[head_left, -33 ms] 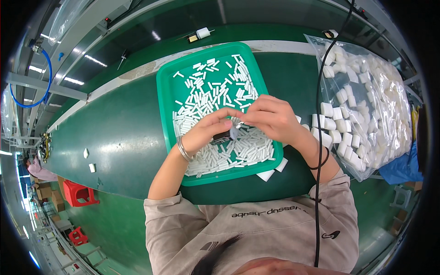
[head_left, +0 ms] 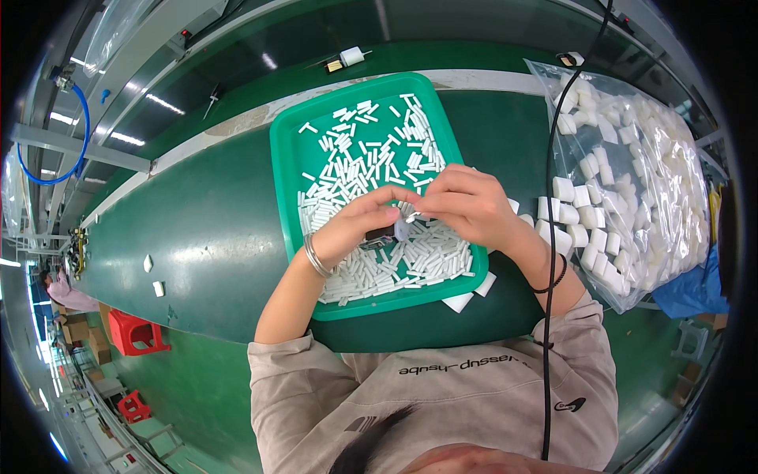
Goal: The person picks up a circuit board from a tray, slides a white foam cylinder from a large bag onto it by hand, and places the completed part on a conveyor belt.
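Observation:
Over a green tray [head_left: 282,189] my two hands meet at the fingertips. My left hand [head_left: 351,225], with bracelets at its wrist, is closed around a small dark piece with a translucent whitish end [head_left: 402,230]; the fingers hide much of it. My right hand [head_left: 474,207] pinches at that piece's upper end, its thumb and forefinger together. A small pale bit shows by the fingertips, too small to name. Many short white sticks [head_left: 347,170] lie loose in the tray, under and around both hands.
A clear plastic bag [head_left: 663,182] of white cylindrical pieces lies open at the right, several spilling out. A black cable [head_left: 546,316] hangs down in front of it. Two white bits [head_left: 159,289] lie on the green table at left. Red stools [head_left: 136,333] stand on the floor beyond.
The dark piece with the whitish end has tilted or shifted very slightly in my left hand. Both hands stay in the same place.

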### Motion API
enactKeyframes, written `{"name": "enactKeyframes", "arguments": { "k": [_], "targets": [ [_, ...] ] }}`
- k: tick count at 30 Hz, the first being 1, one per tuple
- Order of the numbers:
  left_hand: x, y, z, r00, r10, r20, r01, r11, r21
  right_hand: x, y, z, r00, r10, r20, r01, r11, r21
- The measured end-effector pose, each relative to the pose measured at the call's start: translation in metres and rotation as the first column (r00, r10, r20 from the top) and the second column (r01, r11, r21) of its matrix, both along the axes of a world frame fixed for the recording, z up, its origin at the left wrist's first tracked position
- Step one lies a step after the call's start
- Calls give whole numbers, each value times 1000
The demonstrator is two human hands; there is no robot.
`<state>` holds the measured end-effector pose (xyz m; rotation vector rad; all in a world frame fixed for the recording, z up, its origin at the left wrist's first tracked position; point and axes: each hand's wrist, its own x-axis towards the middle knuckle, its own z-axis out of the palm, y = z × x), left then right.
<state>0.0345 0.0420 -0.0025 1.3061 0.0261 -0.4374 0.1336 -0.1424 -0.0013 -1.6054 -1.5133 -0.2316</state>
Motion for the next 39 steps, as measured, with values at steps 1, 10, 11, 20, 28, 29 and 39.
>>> {"name": "enactKeyframes", "arguments": {
  "k": [1, 10, 11, 20, 28, 29, 39],
  "targets": [
    [-1, 0, 1, 1000, 3, 0, -3, 1000, -1, -1, 1, 0, 999, 25, -23, -24, 999, 22],
    [0, 6, -10, 987, -111, -118, 72, 952, -296, -9, 0, -2, 923, -53, 382, 44, 999, 33],
    [-1, 5, -9, 987, -111, -117, 75, 958, -277, -9, 0, -1, 873, -75, 482, 50, 997, 65],
    [3, 4, 4, 943, 196, 268, -241, 960, 144, -2, -11, 6, 930, -173, 323, 205, 977, -65],
    [1, -16, 8, 462, -288, 839, -752, 374, 543, -12, -13, 10, 971, -158, -182, 146, 986, -79],
    [0, -15, 5, 405, -341, 848, -792, 333, 512, -13, -14, 12, 945, -94, -314, 50, 988, -146],
    [3, -12, 0, 789, 417, 451, -531, 832, 159, 21, -75, 17, 854, -487, 184, 441, 488, -753]
  ]
}}
